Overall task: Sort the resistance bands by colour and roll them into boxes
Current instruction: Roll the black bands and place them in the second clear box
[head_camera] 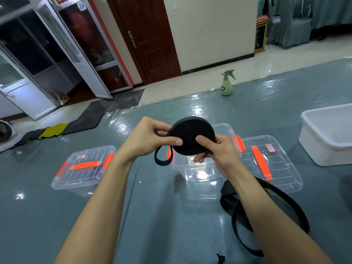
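Loose black band (266, 210) on glossy grey table (162, 216), both hands (150, 139) gripping black roll (192, 138), tiled floor (190, 86) beyond

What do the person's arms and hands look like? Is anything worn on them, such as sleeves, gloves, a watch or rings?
Both forearms are bare up to the bottom edge of the picture; no sleeves show. The left hand and the right hand wear no gloves. No watch, bracelet or ring is visible on either wrist or on the fingers that show. The fingernails look short and unpainted.
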Motion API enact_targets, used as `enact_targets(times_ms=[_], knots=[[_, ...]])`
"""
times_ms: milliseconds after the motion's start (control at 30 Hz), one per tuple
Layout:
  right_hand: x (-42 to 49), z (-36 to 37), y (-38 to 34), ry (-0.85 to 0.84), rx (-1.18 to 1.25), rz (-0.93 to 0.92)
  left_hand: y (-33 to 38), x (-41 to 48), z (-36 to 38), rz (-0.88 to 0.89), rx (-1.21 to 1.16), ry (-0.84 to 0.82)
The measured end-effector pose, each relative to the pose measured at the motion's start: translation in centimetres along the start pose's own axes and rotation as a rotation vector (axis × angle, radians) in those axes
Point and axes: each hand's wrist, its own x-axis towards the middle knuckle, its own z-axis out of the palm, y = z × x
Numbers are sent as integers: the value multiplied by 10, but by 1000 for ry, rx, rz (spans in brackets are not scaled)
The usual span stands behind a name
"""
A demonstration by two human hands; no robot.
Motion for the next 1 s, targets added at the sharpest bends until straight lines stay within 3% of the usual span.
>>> enact_targets(times_ms=[133,367,533,700,1000], knots=[[1,-3,10,-85,-25,65,1,6,-6,-30,107,-6],[2,-8,0,-83,-752,88,8,29,-1,-22,863,-246],[-1,9,9,-210,-905,72,20,39,16,41,1008,-370],[-1,3,6,-121,-774,114,19,40,4,109,701,-368],[1,0,-9,-38,-443,50,4,28,1,196,-37,-85]])
